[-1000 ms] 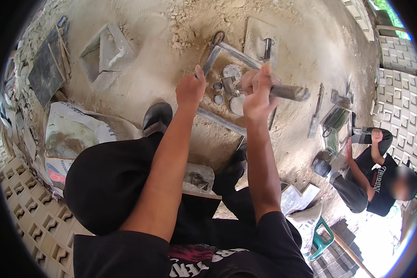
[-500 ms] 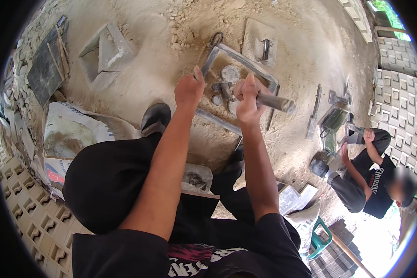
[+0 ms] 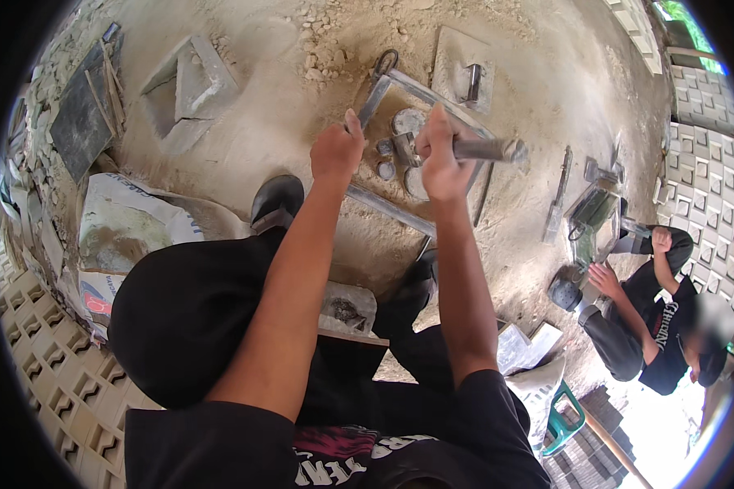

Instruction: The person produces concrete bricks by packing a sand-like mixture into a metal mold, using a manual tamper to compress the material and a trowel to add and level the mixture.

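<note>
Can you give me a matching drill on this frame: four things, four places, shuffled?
Things
1. right hand
2. left hand
3. black shoe
4. green plastic chair

Places
A. lower right, beside a sack
B. closed round the handle of a metal hammer
C. on the sandy ground left of the metal frame mould
D. gripping the left rail of the metal frame mould

Pairs: 1-B, 2-D, 3-C, 4-A
</note>
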Action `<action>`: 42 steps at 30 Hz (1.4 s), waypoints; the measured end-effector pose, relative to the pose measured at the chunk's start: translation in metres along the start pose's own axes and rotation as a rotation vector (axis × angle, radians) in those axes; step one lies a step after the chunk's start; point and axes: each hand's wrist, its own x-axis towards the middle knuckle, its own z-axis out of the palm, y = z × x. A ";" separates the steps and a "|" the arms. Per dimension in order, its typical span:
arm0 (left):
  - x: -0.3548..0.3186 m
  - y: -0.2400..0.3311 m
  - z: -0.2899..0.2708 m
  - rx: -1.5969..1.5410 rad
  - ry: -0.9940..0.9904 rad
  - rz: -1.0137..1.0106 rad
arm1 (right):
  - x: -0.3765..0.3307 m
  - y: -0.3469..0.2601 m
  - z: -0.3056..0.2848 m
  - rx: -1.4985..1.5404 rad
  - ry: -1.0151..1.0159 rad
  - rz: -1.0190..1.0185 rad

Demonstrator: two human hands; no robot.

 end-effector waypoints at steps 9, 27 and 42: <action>-0.004 -0.003 -0.004 -0.019 -0.013 -0.035 | 0.003 -0.015 0.009 -0.015 0.077 0.013; -0.008 0.007 -0.016 -0.128 -0.063 0.010 | 0.035 -0.007 0.002 -0.191 -0.492 -0.095; -0.009 0.005 -0.013 -0.035 -0.031 -0.006 | -0.003 -0.015 -0.024 -0.106 -0.137 0.055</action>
